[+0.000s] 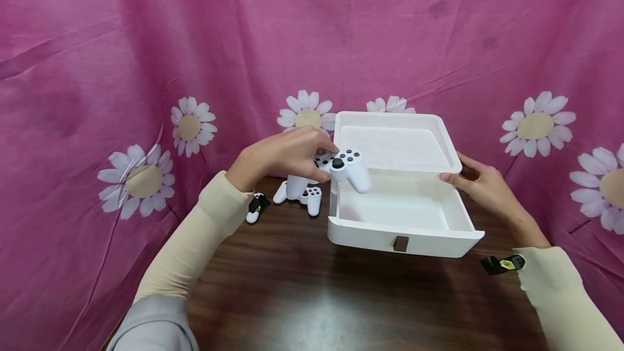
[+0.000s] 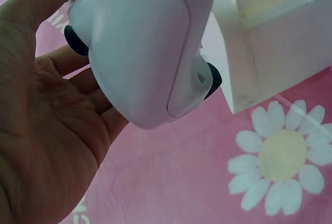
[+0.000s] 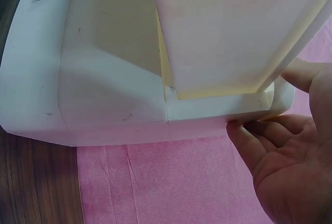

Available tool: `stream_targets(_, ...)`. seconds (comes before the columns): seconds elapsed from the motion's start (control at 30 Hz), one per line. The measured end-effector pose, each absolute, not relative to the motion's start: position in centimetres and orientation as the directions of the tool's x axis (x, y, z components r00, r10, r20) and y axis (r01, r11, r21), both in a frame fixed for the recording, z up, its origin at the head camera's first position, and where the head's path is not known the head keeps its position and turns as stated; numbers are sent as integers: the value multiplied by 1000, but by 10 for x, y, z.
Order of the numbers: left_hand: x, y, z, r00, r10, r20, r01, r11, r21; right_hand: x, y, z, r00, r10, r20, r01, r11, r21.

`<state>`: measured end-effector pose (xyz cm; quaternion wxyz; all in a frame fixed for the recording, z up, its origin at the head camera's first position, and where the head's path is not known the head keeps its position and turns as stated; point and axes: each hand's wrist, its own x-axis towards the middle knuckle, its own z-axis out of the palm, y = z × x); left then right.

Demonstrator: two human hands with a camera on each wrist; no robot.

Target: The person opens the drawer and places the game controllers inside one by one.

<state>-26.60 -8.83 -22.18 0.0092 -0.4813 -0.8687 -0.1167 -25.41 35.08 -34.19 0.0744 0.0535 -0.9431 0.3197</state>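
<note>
In the head view, the drawer (image 1: 429, 244) of the white box (image 1: 397, 148) is already pulled out; the left hand (image 1: 302, 153) pinches a game controller (image 1: 358, 175) at its left edge, not yet set down inside. A second controller (image 1: 314, 203) (partly hidden) lies near the table's (image 1: 273, 264) far edge. The left wrist view shows fingers behind the held controller, thumb contact unclear. In the right wrist view, the right hand (image 3: 290, 156) grips the box's edge, thumb opposing fingers.

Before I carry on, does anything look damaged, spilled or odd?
Only small dark marks on the white box, in the right wrist view, odd against plain white; scuffs or dirt, I can't tell. No spill visible.
</note>
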Motion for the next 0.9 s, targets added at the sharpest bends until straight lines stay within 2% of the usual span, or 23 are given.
stream_targets(0.1, -268, -77, -218, -516, 850, 103, 851, 497, 168, -253, 351, -343, -982, -53, 180, -151, 792, -592)
stream_targets(0.5, -273, -35, -207, -500, 865, 40, 854, 485, 186, -254, 350, -340, -980, -54, 190, -157, 799, -580)
stream_targets(0.9, -276, 12, -210, -509, 857, -84, 853, 515, 83, -255, 352, -343, -978, -55, 202, -165, 795, -583)
